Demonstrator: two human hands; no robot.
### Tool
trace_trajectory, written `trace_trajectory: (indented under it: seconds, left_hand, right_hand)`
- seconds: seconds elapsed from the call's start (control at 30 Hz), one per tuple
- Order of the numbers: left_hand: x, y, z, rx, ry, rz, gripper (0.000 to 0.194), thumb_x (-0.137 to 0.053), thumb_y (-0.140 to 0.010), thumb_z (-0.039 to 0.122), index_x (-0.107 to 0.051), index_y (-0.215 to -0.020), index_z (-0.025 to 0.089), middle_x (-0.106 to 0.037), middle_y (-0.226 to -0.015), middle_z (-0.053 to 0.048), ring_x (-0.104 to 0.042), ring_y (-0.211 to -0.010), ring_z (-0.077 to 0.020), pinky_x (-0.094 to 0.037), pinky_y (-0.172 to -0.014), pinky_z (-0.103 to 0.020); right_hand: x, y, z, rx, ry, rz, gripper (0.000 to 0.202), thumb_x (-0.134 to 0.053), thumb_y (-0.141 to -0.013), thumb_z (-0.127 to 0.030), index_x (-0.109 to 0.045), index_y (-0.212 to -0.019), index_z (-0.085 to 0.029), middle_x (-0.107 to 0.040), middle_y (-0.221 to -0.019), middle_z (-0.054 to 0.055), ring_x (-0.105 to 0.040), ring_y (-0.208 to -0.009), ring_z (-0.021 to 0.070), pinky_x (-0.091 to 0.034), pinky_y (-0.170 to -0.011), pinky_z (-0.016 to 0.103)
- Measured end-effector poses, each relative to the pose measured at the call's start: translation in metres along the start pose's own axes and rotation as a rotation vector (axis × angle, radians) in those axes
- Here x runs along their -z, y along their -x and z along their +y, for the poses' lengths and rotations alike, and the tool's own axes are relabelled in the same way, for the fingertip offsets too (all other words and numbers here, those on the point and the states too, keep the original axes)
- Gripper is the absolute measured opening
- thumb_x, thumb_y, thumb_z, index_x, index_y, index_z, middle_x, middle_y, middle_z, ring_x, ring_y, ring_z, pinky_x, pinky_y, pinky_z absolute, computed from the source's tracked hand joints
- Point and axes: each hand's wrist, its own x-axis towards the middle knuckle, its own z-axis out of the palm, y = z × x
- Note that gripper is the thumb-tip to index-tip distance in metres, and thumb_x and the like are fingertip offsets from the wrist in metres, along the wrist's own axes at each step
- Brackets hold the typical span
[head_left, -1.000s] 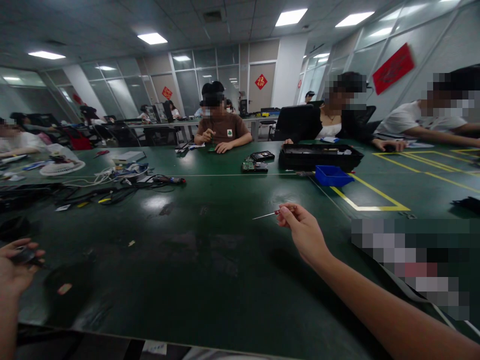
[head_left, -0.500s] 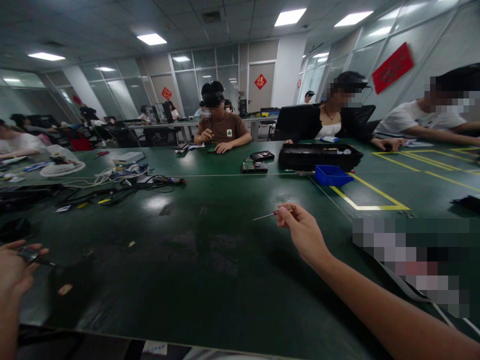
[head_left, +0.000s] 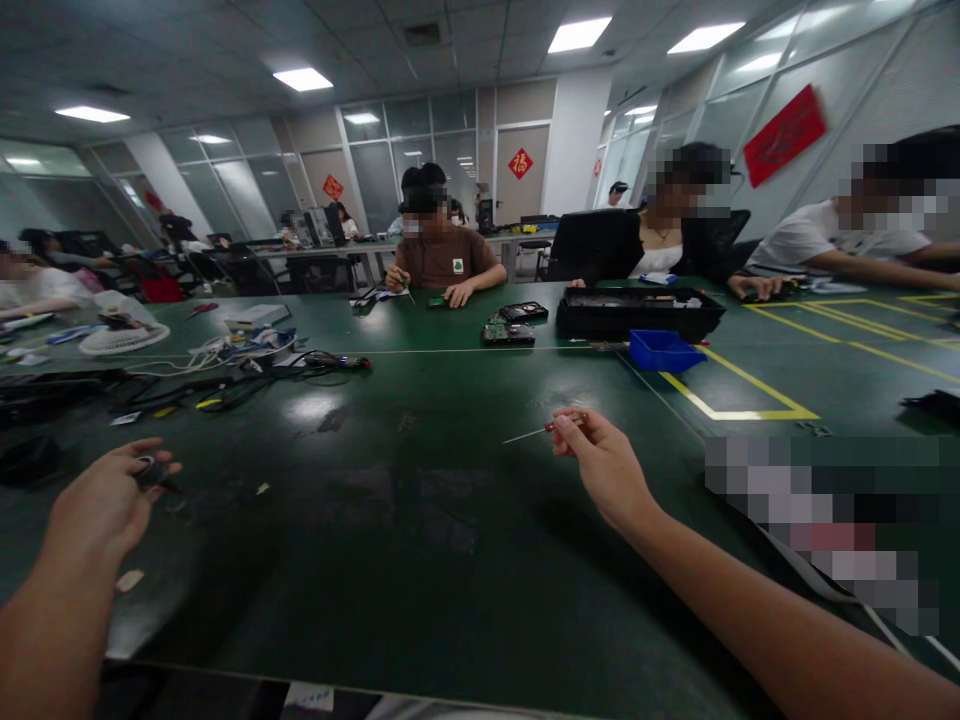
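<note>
My right hand (head_left: 600,455) is closed on a screwdriver (head_left: 531,434) with a red handle, its thin metal shaft pointing left above the green table (head_left: 360,590). On the left, my left hand (head_left: 112,500) grips a small dark object (head_left: 152,472) between thumb and fingers; a dark tip sticks out to the right, and what it is cannot be made out. Both hands are raised over the tabletop, well apart from each other.
Hard drives (head_left: 514,325), a black tray (head_left: 641,314) and a blue bin (head_left: 666,350) stand farther back. Cables (head_left: 277,368) lie at the left. A person in a brown shirt (head_left: 450,262) works across the table; others sit at the right.
My left hand has moved right and slightly up from the left edge, carrying the dark object. My right hand has barely moved. Across the table, the person's hand has drawn back slightly.
</note>
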Motion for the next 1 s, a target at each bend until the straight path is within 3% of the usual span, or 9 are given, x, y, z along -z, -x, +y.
trace_trajectory:
  seconds: [0.1, 0.2, 0.5, 0.7, 0.87, 1.0]
  left_hand:
    - [-0.025, 0.014, 0.007, 0.074, 0.095, -0.05, 0.029, -0.048, -0.056, -0.001, -0.056, -0.079, 0.015, -0.055, -0.066, 0.001, -0.053, -0.061, -0.0131, -0.038, -0.058, -0.021]
    - [-0.051, 0.028, 0.013, 0.024, 0.11, -0.17, 0.033, -0.049, -0.057, -0.001, -0.058, -0.085, 0.013, -0.057, -0.069, 0.0, -0.055, -0.065, -0.0139, -0.04, -0.06, -0.021]
    - [-0.149, 0.102, 0.02, -0.142, 0.142, -0.67, 0.035, -0.047, -0.052, 0.012, -0.061, -0.084, 0.012, -0.06, -0.071, -0.005, -0.056, -0.068, -0.0192, -0.044, -0.063, -0.028]
    - [-0.2, 0.17, 0.019, -0.237, -0.061, -1.05, 0.03, -0.049, -0.068, 0.017, -0.062, -0.096, 0.015, -0.059, -0.084, -0.006, -0.056, -0.078, -0.02, -0.043, -0.073, -0.033]
    - [-0.225, 0.212, 0.002, -0.437, -0.3, -1.114, 0.057, -0.055, -0.069, 0.004, -0.046, -0.124, 0.019, -0.059, -0.11, -0.01, -0.058, -0.09, -0.0208, -0.044, -0.08, -0.034]
    - [-0.233, 0.22, -0.016, -0.511, -0.325, -1.11, 0.044, -0.054, -0.08, 0.005, -0.048, -0.121, 0.019, -0.061, -0.112, -0.011, -0.06, -0.1, -0.0221, -0.045, -0.089, -0.036]
  right_hand:
    - [-0.001, 0.0, 0.0, 0.002, -0.004, 0.01, 0.028, -0.06, -0.091, -0.048, -0.065, -0.099, -0.022, -0.065, -0.083, 0.002, -0.061, -0.074, 0.0178, -0.049, -0.075, 0.037]
    - [0.0, 0.0, 0.0, 0.001, -0.01, 0.005, 0.029, -0.06, -0.091, -0.049, -0.065, -0.1, -0.022, -0.066, -0.083, 0.001, -0.061, -0.074, 0.0177, -0.05, -0.075, 0.037]
    - [0.001, 0.0, -0.001, -0.008, -0.012, -0.009, 0.028, -0.061, -0.091, -0.048, -0.066, -0.1, -0.021, -0.067, -0.084, 0.002, -0.062, -0.074, 0.0182, -0.05, -0.074, 0.038]
    - [0.001, 0.001, -0.002, -0.025, -0.061, -0.013, 0.026, -0.064, -0.089, -0.044, -0.065, -0.103, -0.021, -0.066, -0.085, 0.002, -0.062, -0.078, 0.0188, -0.051, -0.078, 0.039]
    - [0.002, 0.001, -0.003, -0.01, -0.075, -0.001, 0.024, -0.064, -0.089, -0.042, -0.065, -0.1, -0.021, -0.067, -0.085, 0.002, -0.063, -0.078, 0.0189, -0.051, -0.077, 0.038]
    - [0.002, 0.001, -0.005, 0.025, -0.039, -0.006, 0.027, -0.062, -0.091, -0.046, -0.066, -0.087, -0.02, -0.065, -0.076, 0.002, -0.061, -0.073, 0.0178, -0.05, -0.075, 0.037]
